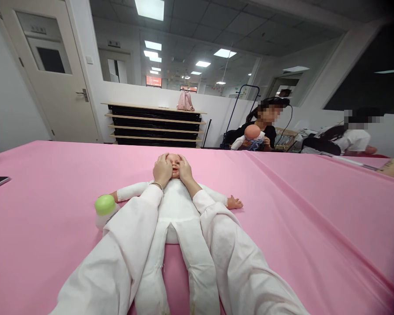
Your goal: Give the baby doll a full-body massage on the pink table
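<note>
One doll (177, 203), white cloth body, is laid on its back on a pink cloth (59, 253), head pointed away from the wearer, arms spread sideways. Its face is framed by two bare hands: the left hand (163, 169) is placed along one side of the head, the right hand (185, 169) along the other, both unclenched with fingers extended; how firmly they are pressed cannot be told. A beaded bracelet (157, 186) is worn on the left wrist. One bottle (104, 211), green-capped, is stood near the doll's outstretched arm, partly hidden by the left sleeve (118, 245). In the background, one pink backpack (185, 101) is set on a dark stacked unit (154, 126); a second doll (252, 132) is held by another person (269, 131).
</note>
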The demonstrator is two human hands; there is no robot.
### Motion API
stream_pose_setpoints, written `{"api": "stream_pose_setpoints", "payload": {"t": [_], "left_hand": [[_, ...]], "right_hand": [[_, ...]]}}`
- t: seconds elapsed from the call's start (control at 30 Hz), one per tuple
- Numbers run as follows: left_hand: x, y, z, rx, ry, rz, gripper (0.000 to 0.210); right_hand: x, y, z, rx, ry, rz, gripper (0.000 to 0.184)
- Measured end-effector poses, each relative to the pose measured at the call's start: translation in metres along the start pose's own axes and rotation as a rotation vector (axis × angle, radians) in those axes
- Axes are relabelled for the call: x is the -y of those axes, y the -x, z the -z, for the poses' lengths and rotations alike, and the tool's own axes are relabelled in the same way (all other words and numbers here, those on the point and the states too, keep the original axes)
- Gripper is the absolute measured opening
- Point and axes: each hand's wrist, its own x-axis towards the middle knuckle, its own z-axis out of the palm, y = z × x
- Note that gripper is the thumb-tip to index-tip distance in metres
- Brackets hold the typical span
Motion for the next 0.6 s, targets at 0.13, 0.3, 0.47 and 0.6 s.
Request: {"api": "stream_pose_setpoints", "payload": {"t": [0.13,0.3,0.47,0.6], "left_hand": [[0.003,-0.001,0.000,-0.008,0.037,0.020,0.043],[0.012,0.004,-0.001,-0.059,0.158,0.065,0.046],[0.022,0.017,0.003,0.008,0.126,-0.130,0.039],[0.027,0.028,0.006,0.103,0.060,-0.263,0.050]], "right_hand": [[-0.006,-0.004,-0.003,-0.024,-0.141,-0.112,0.043],[-0.016,-0.003,-0.002,-0.070,-0.253,-0.177,0.041],[-0.020,0.016,0.014,-0.065,-0.231,-0.170,0.044],[-0.017,0.039,0.029,0.099,-0.109,-0.052,0.057]]}}
